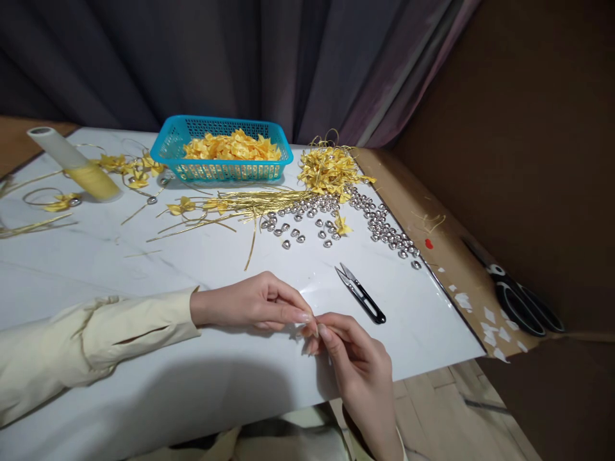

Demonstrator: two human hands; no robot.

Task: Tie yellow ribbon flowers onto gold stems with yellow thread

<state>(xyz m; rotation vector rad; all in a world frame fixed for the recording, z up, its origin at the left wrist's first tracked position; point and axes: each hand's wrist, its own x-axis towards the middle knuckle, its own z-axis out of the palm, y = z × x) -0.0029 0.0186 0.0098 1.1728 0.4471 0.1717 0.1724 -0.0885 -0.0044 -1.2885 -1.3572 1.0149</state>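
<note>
My left hand (266, 302) and my right hand (353, 355) meet fingertip to fingertip over the near part of the white tabletop (230, 371). Thumb and forefinger are pinched on both hands. Whatever lies between the tips is too small and hidden to name. Just beyond my right hand lies a pair of black thread snips (361, 294), blades pointing away to the left. Farther off, silver beads (300, 238) are scattered beside a bundle of gold cords (250, 203) ending in a pile of yellow ribbon flowers (329, 169).
A blue basket (221, 168) of yellow ribbon pieces (235, 147) stands at the back. Left of it leans a clear tube with yellow contents (91, 179). Black-handled scissors (516, 298) and white paper scraps (490, 330) lie on the brown surface at right.
</note>
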